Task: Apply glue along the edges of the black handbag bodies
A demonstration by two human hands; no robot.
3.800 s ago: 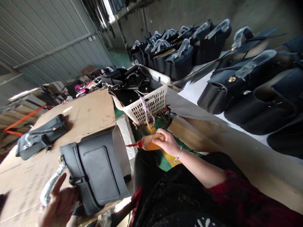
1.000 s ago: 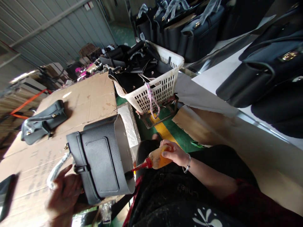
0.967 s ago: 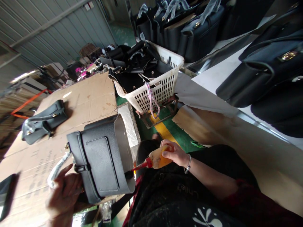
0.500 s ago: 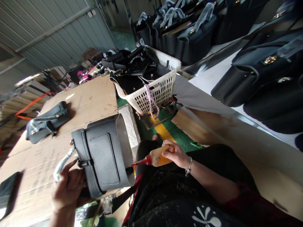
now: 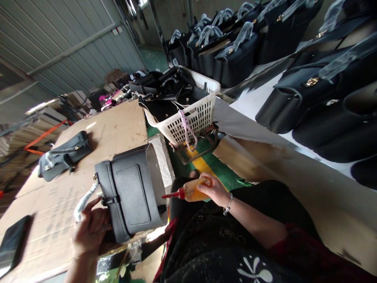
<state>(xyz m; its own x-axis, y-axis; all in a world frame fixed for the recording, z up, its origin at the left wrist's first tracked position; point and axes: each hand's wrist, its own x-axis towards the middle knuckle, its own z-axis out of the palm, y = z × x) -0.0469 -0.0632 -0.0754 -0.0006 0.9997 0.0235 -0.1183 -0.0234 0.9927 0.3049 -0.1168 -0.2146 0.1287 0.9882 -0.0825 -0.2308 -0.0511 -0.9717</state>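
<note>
A black handbag (image 5: 132, 192) lies on its side at the table's edge, its pale-lined open end toward me. My left hand (image 5: 90, 228) is closed on the handbag's far side, beside the plastic-wrapped handle; some of its fingers are hidden behind the bag. In my right hand (image 5: 216, 190) is a squeeze bottle (image 5: 193, 190) of amber liquid with a red nozzle. The nozzle tip points left, close to the bag's open rim; I cannot tell whether it touches.
Another black handbag (image 5: 64, 155) rests on the cardboard-covered table (image 5: 118, 125), with a dark phone-like slab (image 5: 14, 241) at the left. Beyond stands a white plastic basket (image 5: 191, 118) of black pieces. Many finished-looking bags (image 5: 279, 106) line the right side.
My view has shifted slightly, so most things sit a little differently in the picture. Both hands keep their hold, and the nozzle stays close to the bag's open rim.
</note>
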